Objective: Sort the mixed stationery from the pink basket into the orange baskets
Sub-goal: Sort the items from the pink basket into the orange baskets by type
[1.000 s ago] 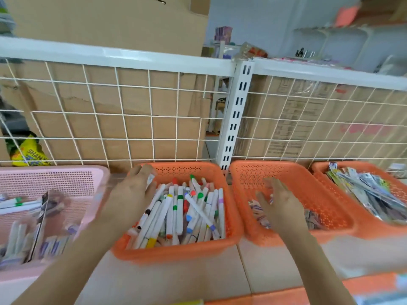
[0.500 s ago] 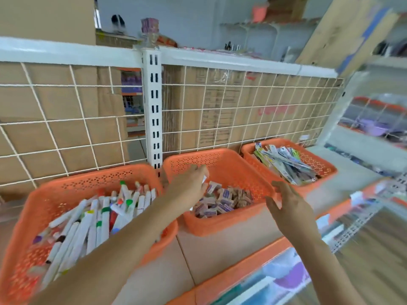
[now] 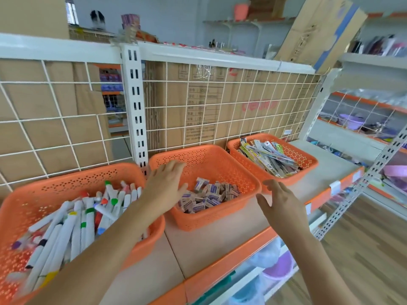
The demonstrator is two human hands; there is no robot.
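Three orange baskets stand in a row on the shelf. The left basket [image 3: 66, 179] holds several white markers [image 3: 72, 225] with coloured caps. In the middle basket [image 3: 220, 159] lie several small boxed erasers [image 3: 211, 194]. Packaged pens [image 3: 268, 157] fill the right basket [image 3: 308, 161]. My left hand [image 3: 167, 186] hovers over the left edge of the middle basket, fingers spread, holding nothing. My right hand [image 3: 282, 201] is open in front of the middle basket's right corner. The pink basket is out of view.
A white wire grid [image 3: 220, 106] backs the shelf, with cardboard boxes behind it and a white slotted upright [image 3: 135, 106] between the panels. The shelf's orange front edge [image 3: 220, 271] runs below the baskets. More shelving with purple tubs stands at the right.
The view swung right, away from the pink basket. My left hand went from the marker basket to the eraser basket and spread its fingers. My right hand drew back in front of the baskets.
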